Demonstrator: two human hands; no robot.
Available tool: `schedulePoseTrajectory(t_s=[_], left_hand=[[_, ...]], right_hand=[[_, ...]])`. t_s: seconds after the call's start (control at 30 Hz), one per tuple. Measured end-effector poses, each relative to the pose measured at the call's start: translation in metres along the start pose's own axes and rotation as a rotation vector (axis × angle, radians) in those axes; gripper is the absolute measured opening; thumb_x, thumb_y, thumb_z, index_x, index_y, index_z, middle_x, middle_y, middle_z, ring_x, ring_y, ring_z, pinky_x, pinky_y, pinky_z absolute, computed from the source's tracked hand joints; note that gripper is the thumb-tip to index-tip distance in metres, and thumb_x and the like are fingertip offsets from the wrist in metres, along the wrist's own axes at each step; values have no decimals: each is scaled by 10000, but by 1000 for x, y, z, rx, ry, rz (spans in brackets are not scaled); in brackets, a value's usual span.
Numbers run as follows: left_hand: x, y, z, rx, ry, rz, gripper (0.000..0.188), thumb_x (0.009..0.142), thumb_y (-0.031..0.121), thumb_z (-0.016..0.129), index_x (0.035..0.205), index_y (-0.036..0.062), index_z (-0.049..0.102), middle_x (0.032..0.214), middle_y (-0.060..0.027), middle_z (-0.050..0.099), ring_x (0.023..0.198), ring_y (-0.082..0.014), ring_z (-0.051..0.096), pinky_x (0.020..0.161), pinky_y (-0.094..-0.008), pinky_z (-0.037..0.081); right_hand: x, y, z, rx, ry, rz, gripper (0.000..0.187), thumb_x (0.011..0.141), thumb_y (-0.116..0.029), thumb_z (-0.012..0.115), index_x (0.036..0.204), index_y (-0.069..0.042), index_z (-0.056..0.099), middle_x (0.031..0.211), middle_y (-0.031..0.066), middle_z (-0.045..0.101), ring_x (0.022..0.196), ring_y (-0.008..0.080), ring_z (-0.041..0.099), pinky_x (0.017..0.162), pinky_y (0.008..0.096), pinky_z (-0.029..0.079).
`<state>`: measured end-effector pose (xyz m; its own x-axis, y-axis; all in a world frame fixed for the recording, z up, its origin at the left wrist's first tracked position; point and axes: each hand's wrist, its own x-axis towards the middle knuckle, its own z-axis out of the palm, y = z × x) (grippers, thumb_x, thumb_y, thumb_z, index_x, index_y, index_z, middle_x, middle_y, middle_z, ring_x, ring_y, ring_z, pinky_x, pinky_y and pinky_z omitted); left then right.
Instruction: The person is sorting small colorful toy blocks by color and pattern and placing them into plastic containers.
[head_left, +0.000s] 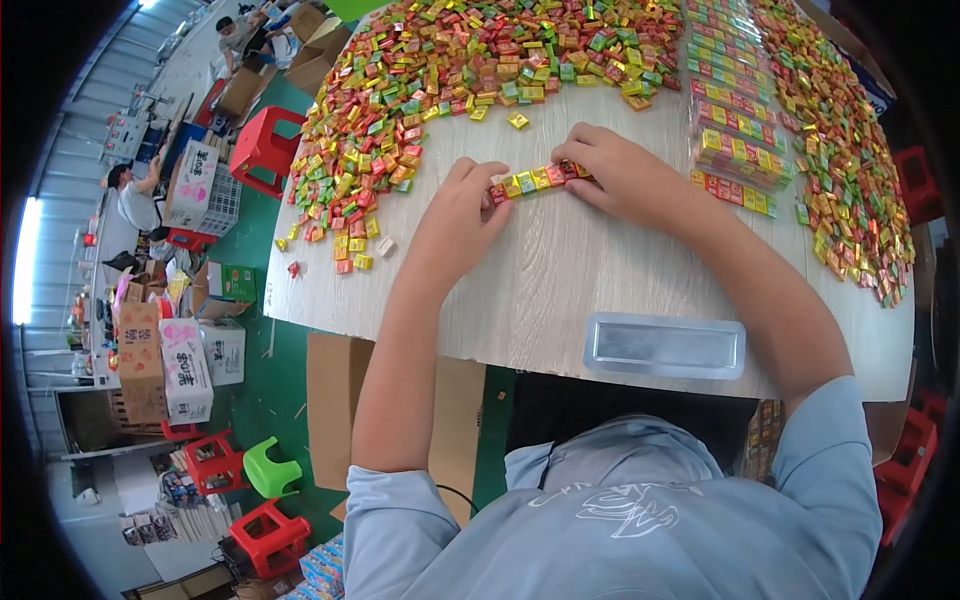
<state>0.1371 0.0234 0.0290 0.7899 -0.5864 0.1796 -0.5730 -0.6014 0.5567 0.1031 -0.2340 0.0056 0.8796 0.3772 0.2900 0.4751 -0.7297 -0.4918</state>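
Note:
A short row of small wrapped candies, yellow, red and pale in colour, lies across the pale wood-grain table. My left hand pinches the row's left end between thumb and fingers. At the other end, my right hand closes over the last pieces and partly hides them. Close to the table's front edge, by my right forearm, sits a clear plastic tray with nothing in it. Beyond my hands spreads a large heap of loose candies in red, yellow, green and orange.
Right of my right hand stand stacked clear trays filled with candy rows. More loose candies run down the right side. An open cardboard box is below the table's front edge. Red stools and people at other tables are off to the left.

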Motion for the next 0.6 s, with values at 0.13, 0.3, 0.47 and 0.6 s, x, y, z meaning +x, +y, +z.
schedulePoseTrajectory(t_s=[0.13,0.3,0.47,0.6], left_hand=[[1,-2,-2,1,-21,66,275,923,67,749,1186,4,705,1013,-128,612,864,-283,682,815,-394,566],[0,2,-3,-25,-111,56,251,901,101,792,1121,-2,727,1027,-131,629,884,-299,687,821,-394,572],[0,5,-3,-11,-123,33,262,896,117,798,1115,-3,722,1050,-137,639,913,-306,684,836,-399,571],[-1,12,9,21,-7,96,289,895,165,806,1131,20,726,1071,-135,645,990,-337,667,891,-433,556]], right_hand=[[-1,-5,-8,-4,-23,-13,246,962,-103,696,1190,-15,667,1138,148,640,1063,356,647,920,434,534],[-9,-6,-16,23,-110,-10,234,959,-114,710,1176,-34,676,1127,138,649,1017,351,662,879,435,542],[-11,-13,-20,-8,-122,-10,236,958,-134,721,1170,-36,683,1127,138,654,1006,356,669,872,434,546],[-12,-14,-18,-40,-116,30,259,945,-164,743,1167,-42,691,1123,142,658,1010,362,675,872,442,550]])
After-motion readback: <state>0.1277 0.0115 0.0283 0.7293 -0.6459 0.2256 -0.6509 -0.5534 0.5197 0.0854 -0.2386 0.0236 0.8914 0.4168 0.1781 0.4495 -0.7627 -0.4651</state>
